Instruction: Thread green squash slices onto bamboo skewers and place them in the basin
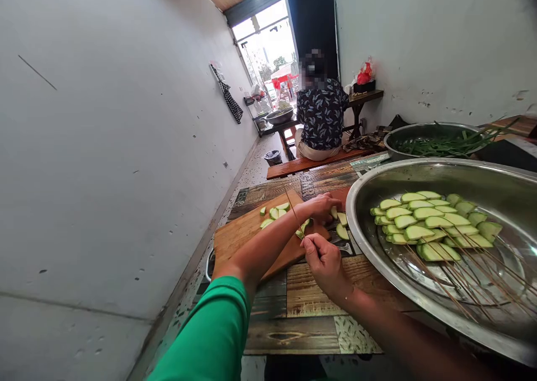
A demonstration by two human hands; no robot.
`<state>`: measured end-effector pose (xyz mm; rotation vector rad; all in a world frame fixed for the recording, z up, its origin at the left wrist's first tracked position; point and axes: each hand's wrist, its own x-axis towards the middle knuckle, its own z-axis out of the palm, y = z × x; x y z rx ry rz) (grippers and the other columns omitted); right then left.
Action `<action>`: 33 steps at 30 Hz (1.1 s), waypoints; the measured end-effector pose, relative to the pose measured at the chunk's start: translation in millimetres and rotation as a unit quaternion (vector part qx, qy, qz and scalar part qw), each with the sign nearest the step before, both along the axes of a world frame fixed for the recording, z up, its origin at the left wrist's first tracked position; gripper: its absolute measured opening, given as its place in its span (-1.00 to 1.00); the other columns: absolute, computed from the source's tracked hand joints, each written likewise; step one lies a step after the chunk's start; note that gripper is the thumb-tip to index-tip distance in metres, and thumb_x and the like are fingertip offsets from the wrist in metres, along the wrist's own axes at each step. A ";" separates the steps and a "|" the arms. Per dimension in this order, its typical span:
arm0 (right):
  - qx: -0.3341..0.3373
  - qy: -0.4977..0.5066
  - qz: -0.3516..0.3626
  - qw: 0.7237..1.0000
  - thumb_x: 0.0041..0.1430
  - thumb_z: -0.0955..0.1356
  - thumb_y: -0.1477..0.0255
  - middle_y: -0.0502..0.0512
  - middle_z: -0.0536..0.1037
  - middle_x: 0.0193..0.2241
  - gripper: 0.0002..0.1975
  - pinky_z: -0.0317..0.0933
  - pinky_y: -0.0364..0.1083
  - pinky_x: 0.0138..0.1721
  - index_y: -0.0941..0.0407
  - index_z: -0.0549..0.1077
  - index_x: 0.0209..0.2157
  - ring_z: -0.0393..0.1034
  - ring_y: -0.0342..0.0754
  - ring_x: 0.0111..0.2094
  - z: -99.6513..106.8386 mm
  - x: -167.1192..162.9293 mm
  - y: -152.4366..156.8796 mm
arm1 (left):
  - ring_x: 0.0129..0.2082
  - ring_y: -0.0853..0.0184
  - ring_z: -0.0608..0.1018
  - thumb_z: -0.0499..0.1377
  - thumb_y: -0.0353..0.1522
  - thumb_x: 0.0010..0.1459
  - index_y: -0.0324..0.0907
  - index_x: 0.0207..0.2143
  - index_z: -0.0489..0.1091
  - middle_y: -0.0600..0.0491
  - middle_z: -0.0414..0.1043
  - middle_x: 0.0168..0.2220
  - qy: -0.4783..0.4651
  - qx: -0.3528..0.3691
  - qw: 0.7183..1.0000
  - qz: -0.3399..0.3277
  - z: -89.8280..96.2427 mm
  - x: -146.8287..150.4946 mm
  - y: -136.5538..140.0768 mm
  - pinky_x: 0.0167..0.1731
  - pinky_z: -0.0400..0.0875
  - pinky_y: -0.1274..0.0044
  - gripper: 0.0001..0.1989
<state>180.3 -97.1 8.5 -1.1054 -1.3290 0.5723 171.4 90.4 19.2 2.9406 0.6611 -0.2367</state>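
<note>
My left hand reaches across the cutting board's right side, palm down. Its fingers are stretched toward pale green-skinned squash slices lying between the board and the large metal basin, and the fingertips are partly hidden. Below it, my right hand pinches a thin wooden skewer, which slants up to the left, passing my left forearm. More slices lie on the wooden cutting board. In the metal basin at right, skewered squash slices are piled in overlapping rows, their sticks pointing toward me.
Behind the basin stands a second metal bowl of long green leaves. A person in a patterned shirt sits on a bench ahead, facing away. A bin stands on the floor. A white wall runs along the left.
</note>
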 end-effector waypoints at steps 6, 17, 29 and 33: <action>-0.009 0.008 0.008 1.000 0.28 0.17 0.35 -0.07 0.26 -0.64 -0.73 0.00 -0.20 -0.53 0.15 0.35 -0.43 0.17 -0.18 -0.57 -1.4 -0.6 0.5 | -0.21 0.30 0.41 0.21 -0.41 -0.13 -0.18 -0.24 0.43 0.00 0.32 -0.23 -0.191 -0.031 0.980 0.054 11.4 -8.6 8.1 -0.16 0.33 0.51 -0.69; 0.006 -0.012 0.005 1.000 0.27 0.17 0.36 -0.08 0.24 -0.67 -0.72 0.01 -0.21 -0.55 0.16 0.37 -0.44 0.15 -0.20 -0.61 -1.1 -2.4 -2.8 | -0.27 0.36 0.40 0.16 -0.49 -0.15 -0.12 -0.24 0.45 0.02 0.34 -0.19 -0.050 0.003 0.973 0.227 50.7 -187.1 -18.8 -0.17 0.30 0.54 -0.66; 0.022 -0.030 -0.032 0.999 0.28 0.18 0.36 -0.04 0.35 -0.62 -0.74 0.06 -0.21 -0.53 0.15 0.37 -0.42 0.22 -0.19 -0.59 -3.1 -1.5 -3.6 | -0.13 0.30 0.47 0.12 -0.24 0.09 -0.08 -0.08 0.44 -0.01 0.46 -0.08 -0.192 -0.023 0.965 0.178 55.1 -166.2 -35.6 -0.05 0.29 0.50 -0.67; 0.086 -0.055 -0.022 0.995 0.26 0.19 0.44 -0.03 0.41 -0.57 -0.79 0.11 -0.21 -0.48 0.15 0.38 -0.41 0.27 -0.20 -0.57 1.5 -1.5 -8.4 | 0.06 0.24 0.37 0.13 -0.34 0.07 -0.10 0.13 0.25 -0.07 0.22 0.15 -0.127 -0.045 0.991 -0.015 37.9 -85.3 -53.1 0.05 0.24 0.45 -0.48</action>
